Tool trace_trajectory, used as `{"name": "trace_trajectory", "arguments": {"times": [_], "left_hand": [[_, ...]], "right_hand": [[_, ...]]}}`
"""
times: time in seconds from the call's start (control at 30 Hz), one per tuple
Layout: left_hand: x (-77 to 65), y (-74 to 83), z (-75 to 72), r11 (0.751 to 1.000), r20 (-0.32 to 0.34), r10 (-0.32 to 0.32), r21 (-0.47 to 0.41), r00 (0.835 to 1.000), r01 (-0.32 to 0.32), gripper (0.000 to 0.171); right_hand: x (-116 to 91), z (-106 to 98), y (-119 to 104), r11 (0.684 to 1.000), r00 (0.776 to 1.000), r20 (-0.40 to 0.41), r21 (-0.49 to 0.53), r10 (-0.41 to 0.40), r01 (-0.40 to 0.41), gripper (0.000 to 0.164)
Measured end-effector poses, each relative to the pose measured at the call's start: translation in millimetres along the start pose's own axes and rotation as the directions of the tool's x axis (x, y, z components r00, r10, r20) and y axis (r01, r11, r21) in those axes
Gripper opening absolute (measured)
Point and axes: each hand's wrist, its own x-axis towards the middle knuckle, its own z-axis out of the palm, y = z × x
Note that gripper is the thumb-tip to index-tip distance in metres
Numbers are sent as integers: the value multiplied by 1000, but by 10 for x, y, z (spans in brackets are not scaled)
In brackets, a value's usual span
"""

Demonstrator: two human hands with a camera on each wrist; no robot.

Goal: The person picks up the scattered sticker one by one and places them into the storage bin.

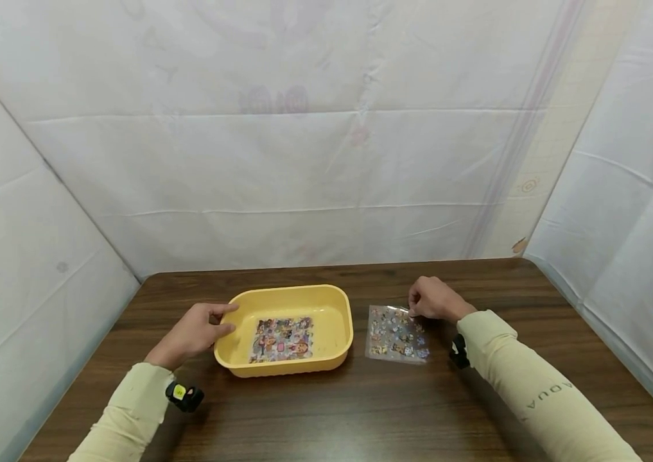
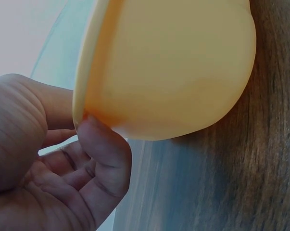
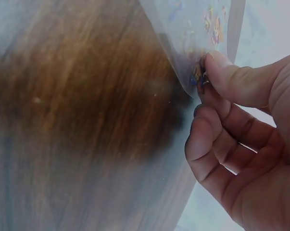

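A yellow plastic basin (image 1: 334, 333) stands on the table, and my left hand (image 1: 193, 333) grips its left rim between thumb and fingers. In the left wrist view the basin's outer wall (image 2: 178, 67) fills the upper part above my left hand (image 2: 63, 149). Inside it lies a clear sticker sheet (image 1: 282, 340) printed with small colourful figures. To the right of the basin, my right hand (image 1: 436, 299) pinches the far right corner of a second clear sticker sheet (image 1: 392, 333). The right wrist view shows thumb and forefinger on that sheet's corner (image 3: 202, 29).
The dark wooden table (image 1: 326, 410) reaches back to a white cloth (image 1: 303, 160) hung behind it. More white cloth (image 1: 638, 224) hangs along the right side, and a pale panel stands at the left.
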Motion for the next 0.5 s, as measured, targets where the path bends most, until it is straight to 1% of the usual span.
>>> {"name": "trace_trajectory", "arguments": {"times": [0.2, 0.3, 0.5], "left_hand": [[-3, -2, -3, 1000, 0, -1, 7, 1000, 1, 50], [-3, -4, 1, 1000, 0, -3, 9, 1000, 3, 50], [-1, -4, 2, 1000, -1, -11, 8, 1000, 11, 50]], "right_hand": [[-25, -37, 11, 998, 999, -19, 47, -38, 39, 23], [-29, -62, 23, 996, 999, -16, 73, -48, 49, 20], [-49, -110, 64, 990, 998, -14, 122, -67, 68, 9]]}}
